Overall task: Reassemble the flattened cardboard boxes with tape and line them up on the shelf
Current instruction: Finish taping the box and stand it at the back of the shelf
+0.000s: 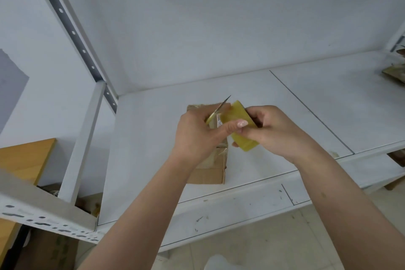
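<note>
Box: cardboard box (211,166) lies on the shelf (274,116), under both hands.
Tape: right hand (276,131) grips the yellow tape roll (238,125).
Scissors: left hand (197,136) holds scissors (220,106), blade up.
Advice: keep the strip taut and cut cleanly near the roll.

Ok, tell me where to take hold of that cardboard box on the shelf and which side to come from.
Grip the cardboard box by its near end, coming from the front edge of the shelf. That end lies bare and faces the person, while both hands work over the far end: the left hand holds scissors and the right hand holds the yellow tape roll.
</note>
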The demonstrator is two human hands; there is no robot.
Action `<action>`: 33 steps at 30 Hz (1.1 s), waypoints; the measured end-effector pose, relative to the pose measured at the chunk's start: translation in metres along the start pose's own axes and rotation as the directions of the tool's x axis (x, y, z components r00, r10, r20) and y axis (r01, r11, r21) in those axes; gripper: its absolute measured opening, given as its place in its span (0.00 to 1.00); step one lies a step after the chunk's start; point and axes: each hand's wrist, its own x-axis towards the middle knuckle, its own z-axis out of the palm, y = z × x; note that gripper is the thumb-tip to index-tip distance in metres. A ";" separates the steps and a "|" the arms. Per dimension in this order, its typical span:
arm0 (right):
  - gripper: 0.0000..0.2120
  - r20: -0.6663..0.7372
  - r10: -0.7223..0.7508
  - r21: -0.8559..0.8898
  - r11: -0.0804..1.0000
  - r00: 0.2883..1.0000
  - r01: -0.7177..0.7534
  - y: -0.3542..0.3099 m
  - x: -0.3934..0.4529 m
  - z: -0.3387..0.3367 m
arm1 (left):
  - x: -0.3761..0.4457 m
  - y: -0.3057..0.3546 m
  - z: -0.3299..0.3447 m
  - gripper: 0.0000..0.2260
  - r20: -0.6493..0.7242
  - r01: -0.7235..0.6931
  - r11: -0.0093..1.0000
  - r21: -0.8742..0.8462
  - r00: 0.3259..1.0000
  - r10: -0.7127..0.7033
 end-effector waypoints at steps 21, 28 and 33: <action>0.15 -0.030 0.130 -0.256 0.957 0.991 -0.134 0.043 0.019 -0.018 | -0.022 -0.056 -0.066 0.13 -0.479 0.336 0.939 0.075 0.838 -0.262; 0.15 -0.043 0.174 -0.301 0.937 0.984 -0.179 0.068 0.035 -0.007 | -0.024 -0.077 -0.057 0.14 -0.481 0.433 0.898 0.078 0.805 -0.346; 0.16 -0.031 0.221 -0.334 0.917 0.975 -0.219 0.078 0.041 -0.003 | -0.022 -0.089 -0.049 0.14 -0.463 0.483 0.870 0.100 0.796 -0.389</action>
